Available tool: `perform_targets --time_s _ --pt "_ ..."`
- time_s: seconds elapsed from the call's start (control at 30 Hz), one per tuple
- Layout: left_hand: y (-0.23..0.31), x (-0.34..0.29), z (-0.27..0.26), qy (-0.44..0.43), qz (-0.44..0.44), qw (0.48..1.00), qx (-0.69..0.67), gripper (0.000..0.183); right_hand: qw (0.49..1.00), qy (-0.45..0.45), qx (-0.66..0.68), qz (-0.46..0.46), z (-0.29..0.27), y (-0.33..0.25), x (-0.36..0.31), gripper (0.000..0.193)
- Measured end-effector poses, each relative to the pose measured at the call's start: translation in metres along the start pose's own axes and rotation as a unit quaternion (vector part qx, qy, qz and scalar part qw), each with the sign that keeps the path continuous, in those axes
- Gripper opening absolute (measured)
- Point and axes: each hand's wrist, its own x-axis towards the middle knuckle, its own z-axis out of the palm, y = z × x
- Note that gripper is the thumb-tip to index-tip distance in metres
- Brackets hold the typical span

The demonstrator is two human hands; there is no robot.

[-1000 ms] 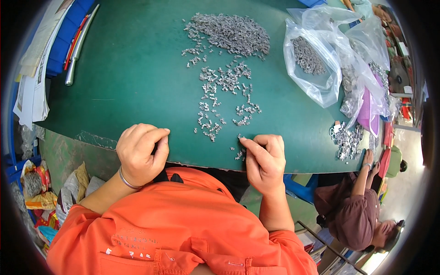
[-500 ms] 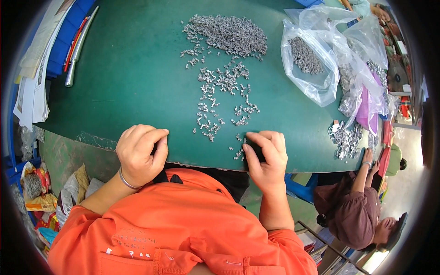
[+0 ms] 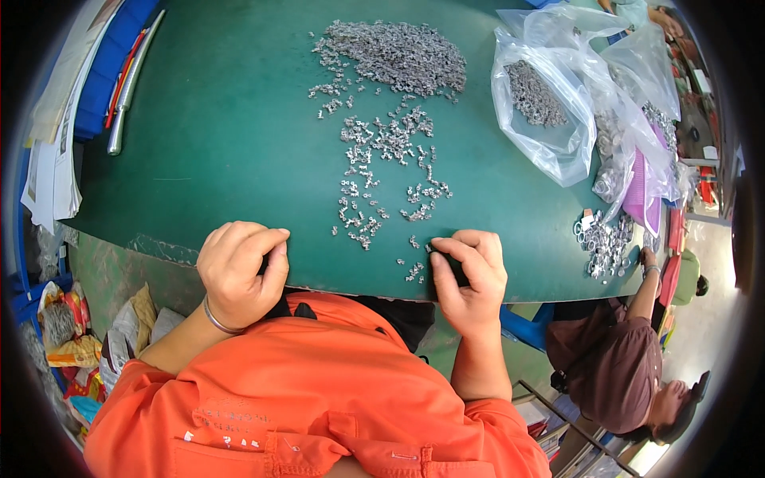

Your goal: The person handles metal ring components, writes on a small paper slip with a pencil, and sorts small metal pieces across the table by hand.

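Small grey metal parts [image 3: 390, 137] lie scattered on the green tabletop between a large heap [image 3: 398, 57] at the far middle and the near edge. My right hand [image 3: 474, 279] is at the near edge, beside a few loose parts [image 3: 414, 272]. Its thumb and forefinger close on a small metal part [image 3: 428, 248] that shows at their tips. Over the near edge farther left, my left hand [image 3: 243, 267] is curled with thumb and forefinger close together. Whether anything tiny is between them I cannot make out.
Clear plastic bags [image 3: 586, 151] of grey parts stand at the right, with a purple basket [image 3: 641, 191] and a pile of shiny metal pieces [image 3: 606, 243]. A co-worker [image 3: 610, 366] sits beyond. A blue bin [image 3: 100, 99], papers [image 3: 52, 171] and a metal rod [image 3: 127, 99] lie left.
My right hand has shifted slightly right, and a small part now shows at its fingertips. My left hand stays curled, almost in place. The co-worker's arm has moved at the right.
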Motion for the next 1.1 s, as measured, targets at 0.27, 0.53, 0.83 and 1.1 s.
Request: perform_targets --time_s 0.27,0.53,0.83,1.1 --pt "0.001 -0.001 -0.003 -0.024 0.002 1.0 -0.009 0.021 0.998 -0.043 0.017 -0.033 -0.005 -0.002 0.006 0.019" --pt "0.0 0.0 -0.005 -0.031 -0.009 0.998 -0.045 0.022 1.0 -0.022 0.011 -0.014 0.003 -0.001 0.008 0.015" --pt "0.02 0.02 0.017 -0.086 0.075 0.973 -0.199 0.027 0.998 -0.027 -0.034 -0.049 0.006 -0.002 0.009 0.017" --pt "0.038 0.019 0.03 -0.09 0.115 0.944 -0.295 0.026 0.984 -0.039 0.129 -0.114 0.008 -0.03 -0.007 0.022"
